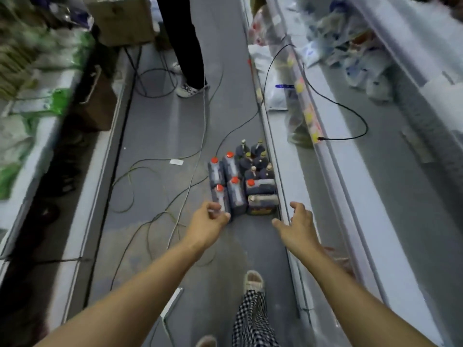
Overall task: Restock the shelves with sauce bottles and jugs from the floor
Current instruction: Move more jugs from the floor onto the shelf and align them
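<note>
The right-hand shelf unit (350, 171) runs along the aisle floor (155, 136). Tight against its base stands a cluster of red-capped sauce jugs (235, 191), 1 yellow-capped jug (263, 204) nearest, and dark sauce bottles (255, 161) behind, likely parked there for short lifts. Both arms reach towards it: left hand (213, 219), loosely curled, empty, overlaps the nearest jug; right hand (295, 221), spread, empty, beside the cluster.

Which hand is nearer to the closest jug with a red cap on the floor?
Left. The left hand overlaps the near edge of that red-capped jug, though contact is unclear. The right hand is off to its right, beside the shelf base, apart from it.
</note>
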